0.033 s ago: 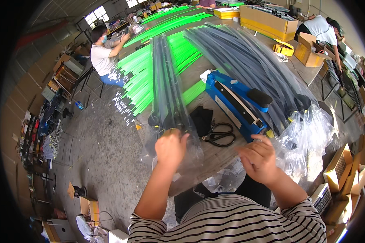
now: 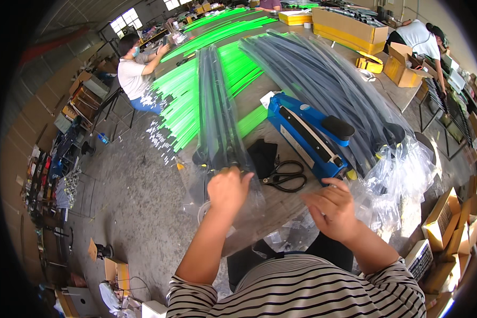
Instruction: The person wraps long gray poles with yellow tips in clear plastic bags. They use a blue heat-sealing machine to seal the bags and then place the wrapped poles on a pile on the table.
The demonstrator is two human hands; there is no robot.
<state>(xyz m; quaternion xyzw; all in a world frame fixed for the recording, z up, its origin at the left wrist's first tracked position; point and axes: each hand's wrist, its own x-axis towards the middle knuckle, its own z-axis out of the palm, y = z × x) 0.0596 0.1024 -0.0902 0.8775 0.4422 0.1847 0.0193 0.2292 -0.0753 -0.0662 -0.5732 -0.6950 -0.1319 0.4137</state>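
My left hand (image 2: 228, 190), thumb out and fingers curled under, rests on the near end of a clear plastic bag (image 2: 217, 116) that holds long dark strips. The bag lies lengthwise on the table, over bright green strips (image 2: 180, 103). My right hand (image 2: 333, 211) hovers above the table's near edge, fingers loosely bent and apart, holding nothing. Just beyond it sits a blue heat sealer (image 2: 308, 139) with a black-padded arm. Black-handled scissors (image 2: 289, 180) lie between my hands, beside a folded black piece (image 2: 263, 157).
A broad pile of bagged dark strips (image 2: 323, 90) fills the right, its crumpled plastic ends (image 2: 403, 175) bunched near me. Cardboard boxes (image 2: 350, 31) and a yellow strap (image 2: 371, 63) stand farther back. One person (image 2: 135, 77) sits at the left; another (image 2: 421, 40) bends over at the right.
My left hand has shifted slightly right along the bag's near end. My right hand has drifted a little left, still holding nothing.
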